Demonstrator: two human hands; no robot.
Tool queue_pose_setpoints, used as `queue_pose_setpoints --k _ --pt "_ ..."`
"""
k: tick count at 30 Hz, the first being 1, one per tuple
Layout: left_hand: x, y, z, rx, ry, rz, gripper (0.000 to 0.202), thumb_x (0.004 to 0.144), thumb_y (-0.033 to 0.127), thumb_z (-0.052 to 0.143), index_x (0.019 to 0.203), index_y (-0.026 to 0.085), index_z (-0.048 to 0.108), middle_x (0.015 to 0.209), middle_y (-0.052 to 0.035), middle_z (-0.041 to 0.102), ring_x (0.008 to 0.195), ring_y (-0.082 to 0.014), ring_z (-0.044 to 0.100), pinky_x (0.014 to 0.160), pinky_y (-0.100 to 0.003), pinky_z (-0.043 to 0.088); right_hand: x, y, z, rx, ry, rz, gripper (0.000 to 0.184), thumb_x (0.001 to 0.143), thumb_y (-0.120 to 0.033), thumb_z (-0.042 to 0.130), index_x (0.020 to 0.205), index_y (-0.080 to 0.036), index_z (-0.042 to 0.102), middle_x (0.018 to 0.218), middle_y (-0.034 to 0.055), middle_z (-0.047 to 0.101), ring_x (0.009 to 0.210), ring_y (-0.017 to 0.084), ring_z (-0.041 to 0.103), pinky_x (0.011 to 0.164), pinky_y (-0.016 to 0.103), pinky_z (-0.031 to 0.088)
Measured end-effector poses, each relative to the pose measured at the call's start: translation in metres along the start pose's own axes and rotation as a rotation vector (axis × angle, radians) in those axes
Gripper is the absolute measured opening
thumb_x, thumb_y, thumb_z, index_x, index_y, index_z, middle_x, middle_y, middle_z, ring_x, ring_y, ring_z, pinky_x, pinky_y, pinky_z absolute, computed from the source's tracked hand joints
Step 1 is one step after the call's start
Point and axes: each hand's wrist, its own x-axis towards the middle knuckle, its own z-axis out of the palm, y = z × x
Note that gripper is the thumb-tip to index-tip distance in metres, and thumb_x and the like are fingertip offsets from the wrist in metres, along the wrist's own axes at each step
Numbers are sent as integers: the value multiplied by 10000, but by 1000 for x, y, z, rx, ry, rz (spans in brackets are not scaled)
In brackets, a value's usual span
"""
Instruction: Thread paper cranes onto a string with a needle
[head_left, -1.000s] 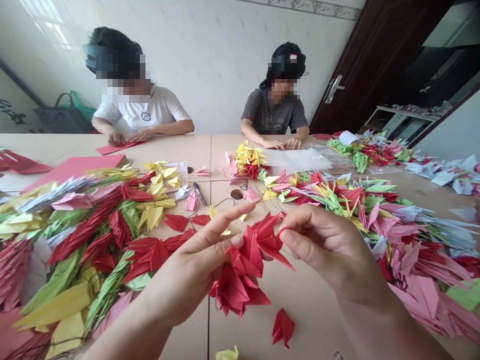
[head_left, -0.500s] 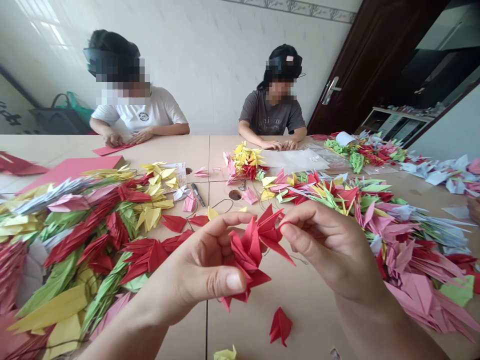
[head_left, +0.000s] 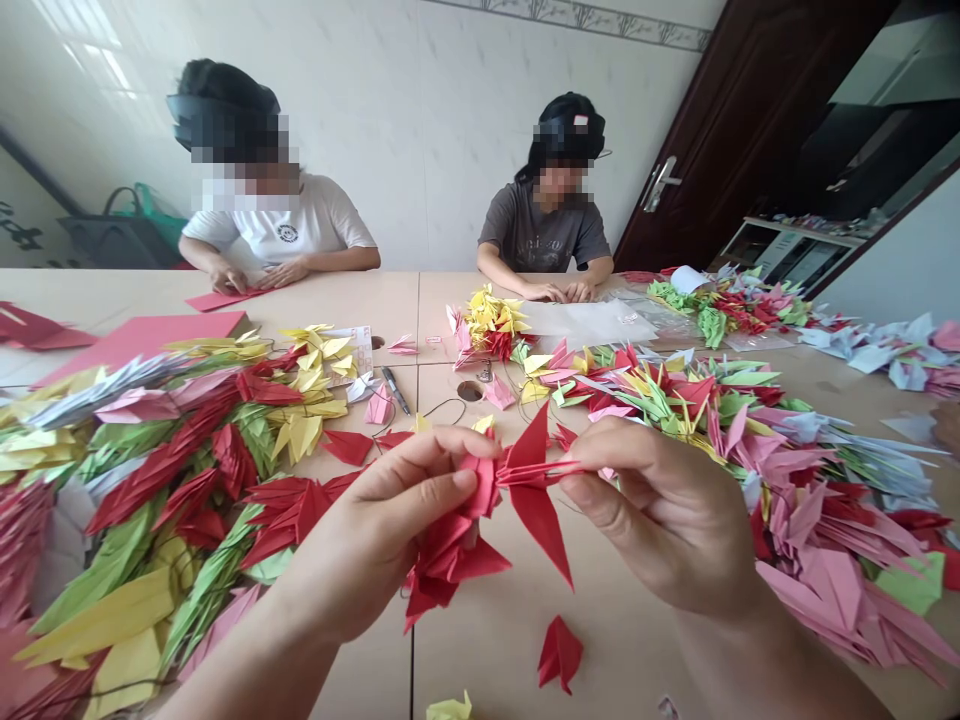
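Closed around a bunch of red paper cranes (head_left: 454,550), my left hand (head_left: 405,510) presses its thumb and fingers on the folded paper. My right hand (head_left: 660,510) pinches the pointed end of a red paper crane (head_left: 534,480), whose wings spread up and down between the two hands. That crane's other end meets the bunch at my left fingertips. Below the hands, a single red folded piece (head_left: 560,653) lies on the table (head_left: 480,640), with a yellow folded piece (head_left: 450,707) at the near edge.
Heaps of coloured paper cranes lie at left (head_left: 187,450) and right (head_left: 810,500). A black pen (head_left: 395,390) lies beyond my hands, near a round table hole (head_left: 470,391). Across the table sit two people, one in a white shirt (head_left: 300,225), one in grey (head_left: 547,232).
The red crane has turned, so its wings now spread up and down between my hands. My left hand has shifted its hold on the bunch, which sits further left.
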Motion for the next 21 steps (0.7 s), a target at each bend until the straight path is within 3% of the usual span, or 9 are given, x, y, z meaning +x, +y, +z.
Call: queue_pose_setpoints --k 5,9,12,14,17,19,21 --pt "-5 -5 3 137 -63 -21 338 748 292 855 1027 237 671 796 18 644 598 -62 539 542 -141 465 5 -2 3 -51 -88 -1 99 933 -173 633 912 -266 605 742 -39 621 637 109 555 592 250 444" --pt "-9 -3 8 410 0 57 213 845 369 756 908 186 665 685 25 578 576 -75 472 498 -152 392 6 -3 6 9 -168 6 58 926 -180 641 884 -218 631 725 -25 637 631 101 564 595 232 447" --pt "-9 -1 9 598 60 141 296 899 412 678 752 167 602 615 45 480 551 -73 391 476 -161 341 7 -2 5 93 -219 174 102 927 -209 644 826 -200 639 687 -26 615 613 96 543 562 215 422" --pt "-8 0 9 617 66 121 328 911 451 645 752 173 574 597 61 422 532 -71 341 454 -160 306 7 0 5 206 -241 311 186 951 -284 622 787 -196 622 661 -35 573 591 88 507 540 205 399" --pt "-8 -1 9 569 58 56 339 914 495 619 795 181 572 595 74 387 511 -68 315 435 -161 282 7 4 6 407 -232 454 250 915 -451 658 880 -205 628 664 -50 515 587 87 463 532 202 381" --pt "-8 -2 9 591 74 67 338 903 488 637 788 175 581 607 65 416 529 -71 338 455 -165 298 6 5 10 462 -247 491 308 856 -490 719 950 -208 638 693 -46 526 610 92 464 543 207 380" --pt "-8 -3 9 618 71 67 329 889 467 665 780 163 602 636 48 459 564 -75 366 481 -169 316 5 5 13 441 -262 469 267 868 -447 723 905 -195 644 708 -34 555 622 91 466 554 211 375"
